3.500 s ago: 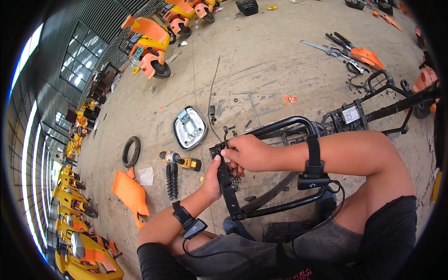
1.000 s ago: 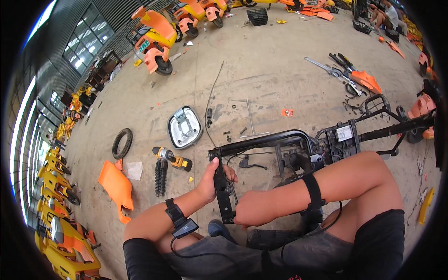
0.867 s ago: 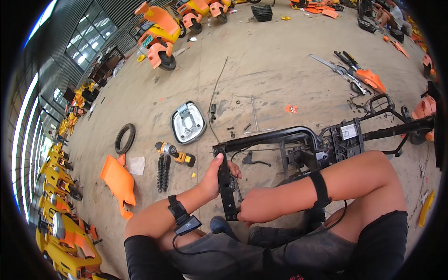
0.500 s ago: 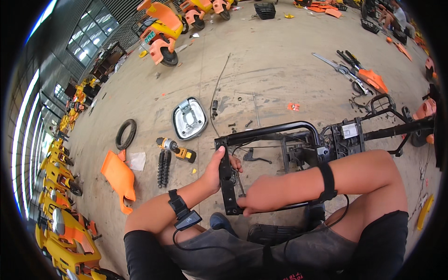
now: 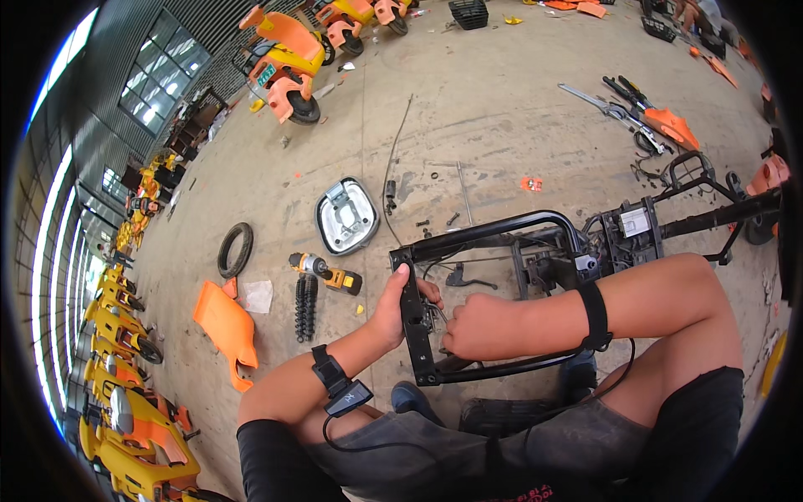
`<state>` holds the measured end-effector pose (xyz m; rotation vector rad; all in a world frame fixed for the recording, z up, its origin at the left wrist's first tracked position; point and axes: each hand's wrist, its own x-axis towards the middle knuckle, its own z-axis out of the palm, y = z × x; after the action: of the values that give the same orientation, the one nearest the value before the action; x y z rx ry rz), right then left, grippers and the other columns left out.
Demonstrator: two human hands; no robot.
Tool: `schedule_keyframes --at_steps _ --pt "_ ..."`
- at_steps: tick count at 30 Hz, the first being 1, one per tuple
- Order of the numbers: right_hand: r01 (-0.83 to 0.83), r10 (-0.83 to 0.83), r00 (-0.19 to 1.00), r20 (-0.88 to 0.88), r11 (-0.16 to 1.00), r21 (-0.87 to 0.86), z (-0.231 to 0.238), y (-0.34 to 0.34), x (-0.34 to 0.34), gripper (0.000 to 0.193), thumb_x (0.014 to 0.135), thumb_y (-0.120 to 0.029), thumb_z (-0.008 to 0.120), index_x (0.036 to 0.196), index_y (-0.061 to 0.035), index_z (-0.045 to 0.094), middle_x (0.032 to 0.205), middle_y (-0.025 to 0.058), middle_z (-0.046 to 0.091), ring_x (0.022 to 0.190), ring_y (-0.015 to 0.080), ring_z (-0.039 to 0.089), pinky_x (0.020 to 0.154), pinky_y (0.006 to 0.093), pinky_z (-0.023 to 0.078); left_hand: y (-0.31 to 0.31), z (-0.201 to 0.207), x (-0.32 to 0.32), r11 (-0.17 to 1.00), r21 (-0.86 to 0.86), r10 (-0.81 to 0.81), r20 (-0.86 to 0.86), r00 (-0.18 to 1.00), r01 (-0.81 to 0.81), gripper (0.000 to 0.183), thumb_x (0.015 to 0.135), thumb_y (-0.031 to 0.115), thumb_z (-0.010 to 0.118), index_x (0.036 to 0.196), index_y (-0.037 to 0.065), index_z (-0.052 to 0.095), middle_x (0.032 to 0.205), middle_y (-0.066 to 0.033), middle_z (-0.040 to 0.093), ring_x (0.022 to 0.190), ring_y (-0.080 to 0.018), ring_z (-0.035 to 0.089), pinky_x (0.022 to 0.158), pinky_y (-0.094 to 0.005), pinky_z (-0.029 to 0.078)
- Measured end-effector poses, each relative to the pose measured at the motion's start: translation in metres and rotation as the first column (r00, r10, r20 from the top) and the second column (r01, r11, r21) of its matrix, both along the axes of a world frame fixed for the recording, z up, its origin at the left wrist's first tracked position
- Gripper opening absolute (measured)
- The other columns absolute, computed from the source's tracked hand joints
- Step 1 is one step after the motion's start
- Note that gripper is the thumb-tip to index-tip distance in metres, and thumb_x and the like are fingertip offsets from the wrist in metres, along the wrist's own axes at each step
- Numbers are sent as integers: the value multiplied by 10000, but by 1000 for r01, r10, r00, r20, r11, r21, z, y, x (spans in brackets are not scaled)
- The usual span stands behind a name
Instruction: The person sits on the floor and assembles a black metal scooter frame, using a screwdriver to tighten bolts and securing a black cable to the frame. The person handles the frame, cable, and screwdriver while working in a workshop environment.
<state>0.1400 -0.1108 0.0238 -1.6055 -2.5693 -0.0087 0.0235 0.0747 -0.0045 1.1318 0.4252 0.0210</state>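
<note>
A black tubular scooter frame (image 5: 502,230) lies across in front of me, its flat drilled end plate (image 5: 418,335) toward the left. My left hand (image 5: 390,309) is wrapped around this end plate, thumb on top and fingertips curled to its inner side. Inside the frame, close to the plate, my right hand (image 5: 481,326) is closed in a fist. Thin metal or wire pieces (image 5: 435,316) show between the two hands; whether the fist holds one of them is hidden. Beyond the plate a black brake lever (image 5: 470,278) lies on the floor.
Left of the frame lie a yellow-black cordless drill (image 5: 339,280), black coil-spring shock absorbers (image 5: 306,309), an orange panel (image 5: 226,326), a tyre (image 5: 235,249) and a rounded grey-black shell (image 5: 345,216). Loose bolts (image 5: 425,224) and a long cable (image 5: 393,159) are farther off. Yellow-orange scooters (image 5: 288,63) stand around.
My right hand has lifted off the near end of the plate and moved slightly away and to the right. The left hand keeps its hold. The whole view has shifted a little.
</note>
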Motion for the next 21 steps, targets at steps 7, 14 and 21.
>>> schedule_keyframes --at_steps 7,14,21 --pt "82 -84 984 -158 996 -22 29 -1 11 100 853 -175 678 886 -83 698 833 77 719 756 286 736 573 440 568 2 -3 -1 1000 -24 13 13 1000 -12 717 1014 651 393 787 13 630 878 -138 637 882 -277 647 881 -406 502" --pt "185 -212 778 -591 977 -107 51 10 28 239 947 -306 681 1040 -85 687 877 123 680 855 352 695 693 449 531 10 -4 -4 995 -95 -21 -72 997 14 669 1014 646 412 933 33 667 952 -105 693 890 -199 668 846 -341 533" --pt "357 -417 630 -655 905 -232 48 24 28 316 1003 -328 638 979 -23 714 820 150 723 782 359 699 704 438 536 -8 11 1 995 -28 89 -95 992 -92 728 1011 666 384 1164 10 660 977 -96 696 907 -197 684 847 -352 545"
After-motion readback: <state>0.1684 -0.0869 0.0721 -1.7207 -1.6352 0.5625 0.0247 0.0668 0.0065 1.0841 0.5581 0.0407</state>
